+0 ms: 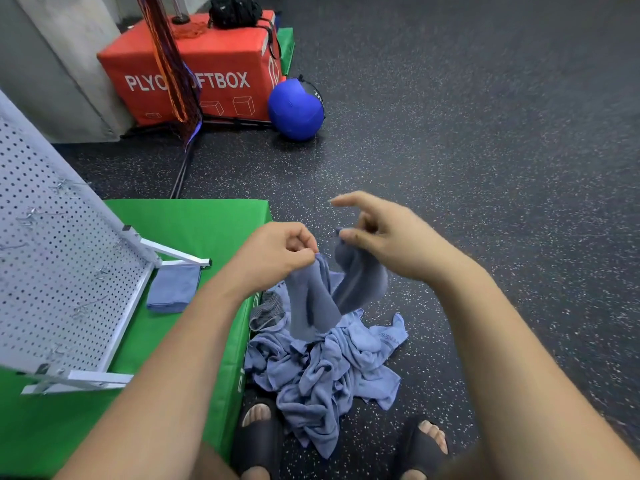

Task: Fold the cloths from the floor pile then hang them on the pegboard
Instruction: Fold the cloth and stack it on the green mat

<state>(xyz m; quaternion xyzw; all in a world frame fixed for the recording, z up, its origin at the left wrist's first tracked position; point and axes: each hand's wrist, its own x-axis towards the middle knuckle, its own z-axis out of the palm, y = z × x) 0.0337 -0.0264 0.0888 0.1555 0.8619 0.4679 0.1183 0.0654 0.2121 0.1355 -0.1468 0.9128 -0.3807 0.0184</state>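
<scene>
- Fingers [302, 244] of the left hand [277, 258] are curled, with thumb and forefinger pinching one top corner of a blue-grey cloth [311, 306].
- The right hand [391, 237] pinches another corner just beside it, its forefinger held out straight.
- The cloth hangs bunched in two folds, its long axis running straight down toward the pile [322, 372] on the floor [485, 168].
- At left a pegboard [62, 271] stands tilted on a green surface [194, 223], with a folded cloth [173, 289] lying at its foot.
</scene>
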